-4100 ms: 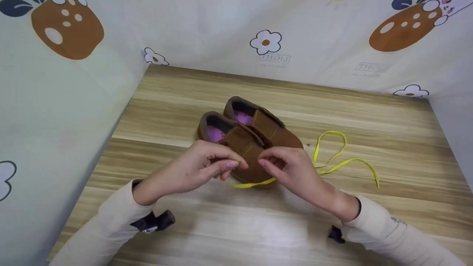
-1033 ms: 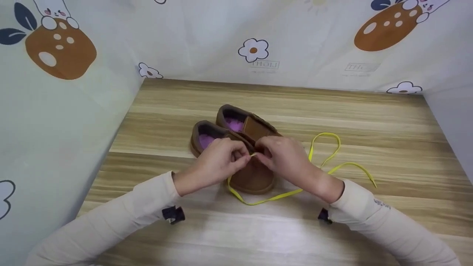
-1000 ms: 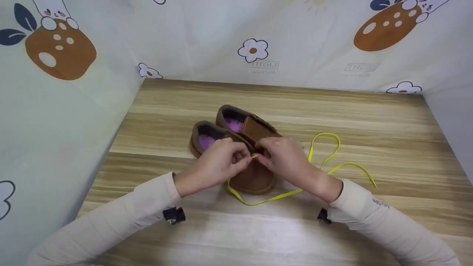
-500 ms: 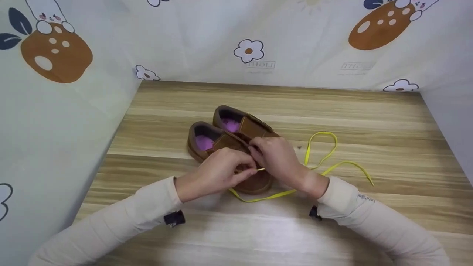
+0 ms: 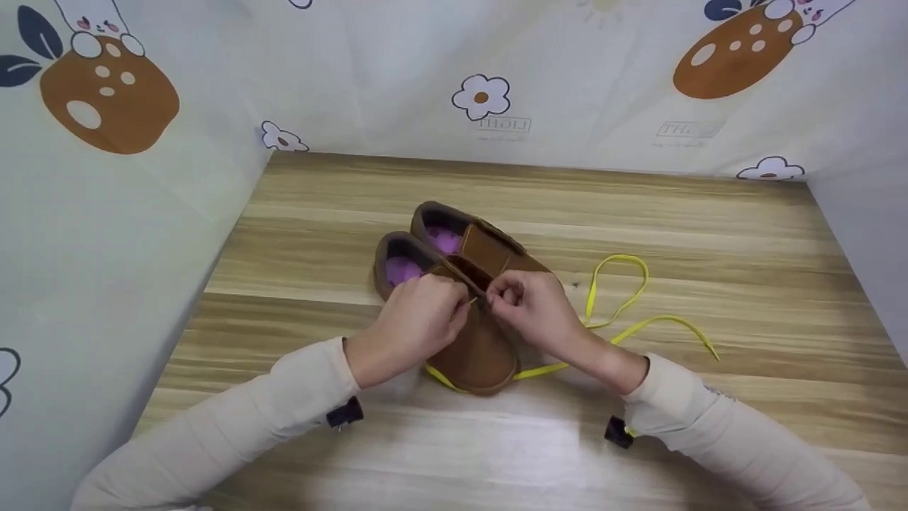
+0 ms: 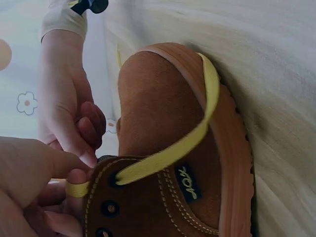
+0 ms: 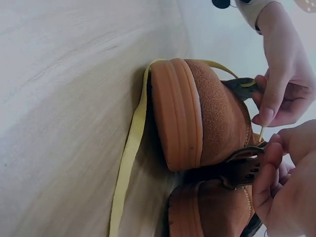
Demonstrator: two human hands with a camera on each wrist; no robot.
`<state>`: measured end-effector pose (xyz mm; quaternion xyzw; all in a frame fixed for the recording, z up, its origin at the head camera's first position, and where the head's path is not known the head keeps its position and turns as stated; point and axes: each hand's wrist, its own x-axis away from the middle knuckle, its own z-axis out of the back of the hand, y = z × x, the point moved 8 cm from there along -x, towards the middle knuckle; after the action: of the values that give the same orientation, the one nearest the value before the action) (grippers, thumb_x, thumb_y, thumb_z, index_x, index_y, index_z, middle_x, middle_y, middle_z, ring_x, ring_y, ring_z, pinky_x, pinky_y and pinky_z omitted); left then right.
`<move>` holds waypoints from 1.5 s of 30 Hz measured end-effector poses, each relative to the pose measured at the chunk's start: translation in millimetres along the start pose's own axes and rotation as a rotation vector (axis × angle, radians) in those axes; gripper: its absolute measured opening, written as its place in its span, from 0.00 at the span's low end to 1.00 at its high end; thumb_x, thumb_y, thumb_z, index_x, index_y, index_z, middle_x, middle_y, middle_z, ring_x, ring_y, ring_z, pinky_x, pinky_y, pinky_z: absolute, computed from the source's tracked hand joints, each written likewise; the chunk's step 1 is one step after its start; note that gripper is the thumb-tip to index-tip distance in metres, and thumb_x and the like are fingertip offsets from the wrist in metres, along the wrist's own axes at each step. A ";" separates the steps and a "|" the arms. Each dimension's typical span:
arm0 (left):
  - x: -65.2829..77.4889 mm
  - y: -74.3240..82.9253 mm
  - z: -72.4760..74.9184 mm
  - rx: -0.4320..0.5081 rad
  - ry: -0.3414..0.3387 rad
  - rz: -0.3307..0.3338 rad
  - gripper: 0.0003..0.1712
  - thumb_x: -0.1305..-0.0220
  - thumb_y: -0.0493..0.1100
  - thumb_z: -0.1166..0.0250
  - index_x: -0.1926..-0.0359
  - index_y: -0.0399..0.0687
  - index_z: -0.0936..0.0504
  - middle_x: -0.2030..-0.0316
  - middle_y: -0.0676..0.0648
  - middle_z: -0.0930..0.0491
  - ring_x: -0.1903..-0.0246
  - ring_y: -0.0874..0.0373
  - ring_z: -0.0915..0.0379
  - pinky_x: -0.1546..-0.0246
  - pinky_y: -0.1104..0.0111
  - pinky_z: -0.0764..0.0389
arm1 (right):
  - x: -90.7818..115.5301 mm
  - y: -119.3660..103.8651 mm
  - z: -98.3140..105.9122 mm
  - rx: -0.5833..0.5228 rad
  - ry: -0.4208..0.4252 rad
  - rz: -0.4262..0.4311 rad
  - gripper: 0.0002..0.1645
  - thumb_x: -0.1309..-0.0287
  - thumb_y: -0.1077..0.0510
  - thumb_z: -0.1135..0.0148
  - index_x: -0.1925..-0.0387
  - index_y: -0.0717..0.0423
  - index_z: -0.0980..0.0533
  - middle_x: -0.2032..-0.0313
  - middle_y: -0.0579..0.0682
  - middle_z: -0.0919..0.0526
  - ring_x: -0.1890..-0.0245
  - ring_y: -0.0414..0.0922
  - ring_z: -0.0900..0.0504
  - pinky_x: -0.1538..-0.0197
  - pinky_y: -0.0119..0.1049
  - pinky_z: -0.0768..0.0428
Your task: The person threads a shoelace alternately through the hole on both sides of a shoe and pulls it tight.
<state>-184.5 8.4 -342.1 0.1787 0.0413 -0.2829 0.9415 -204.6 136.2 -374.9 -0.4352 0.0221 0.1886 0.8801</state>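
Two brown shoes stand side by side on the table, toes towards the lower right in the head view. Both hands are over the nearer shoe (image 5: 475, 355). My left hand (image 5: 425, 312) pinches a yellow shoelace (image 6: 168, 158), which passes round the toe and into an eyelet of one flap (image 6: 133, 197). My right hand (image 5: 535, 309) grips the edge of the opposite eyelet flap (image 7: 242, 165). In the right wrist view, a short stretch of lace runs from the left fingertips (image 7: 266, 116) down to that flap. Behind lies the farther shoe (image 5: 496, 241).
The lace's loose part (image 5: 642, 280) lies in a loop and a tail on the wooden table (image 5: 319, 199), right of the shoes. Patterned cloth walls (image 5: 383, 85) enclose the table at the back and sides. Small black wrist cameras (image 5: 619, 431) hang below the sleeves.
Since half a second ago, my left hand has moved up and turned over, and the nearer shoe's toe has shifted nearer. The lace loop in front of the toe has drawn in.
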 end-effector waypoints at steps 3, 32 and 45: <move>-1.7 0.6 -2.1 -0.023 0.016 -0.004 0.11 0.37 0.39 0.36 0.78 0.44 0.19 0.78 0.48 0.18 0.77 0.49 0.20 0.78 0.57 0.20 | 0.0 4.2 -2.1 -0.026 -0.018 -0.041 0.04 0.42 0.64 0.35 0.72 0.56 0.18 0.81 0.46 0.20 0.80 0.32 0.28 0.74 0.23 0.30; -8.0 6.6 -6.4 -0.279 0.147 -0.084 0.03 0.42 0.34 0.34 0.69 0.45 0.15 0.70 0.49 0.16 0.71 0.53 0.20 0.75 0.62 0.19 | -5.0 -13.0 -5.6 0.390 -0.075 0.273 0.08 0.37 0.57 0.35 0.58 0.51 0.15 0.63 0.47 0.10 0.64 0.45 0.12 0.59 0.41 0.16; -0.8 -6.2 -6.6 0.021 0.230 -0.076 0.03 0.38 0.37 0.33 0.66 0.48 0.14 0.67 0.53 0.15 0.67 0.59 0.19 0.68 0.65 0.18 | -2.7 -10.4 -7.1 0.279 -0.129 0.218 0.10 0.36 0.57 0.39 0.59 0.56 0.16 0.79 0.45 0.18 0.81 0.33 0.28 0.74 0.26 0.28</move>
<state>-188.4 6.3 -350.1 0.2180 0.1530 -0.2965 0.9172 -202.5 124.2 -370.9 -0.2907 0.0384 0.3056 0.9059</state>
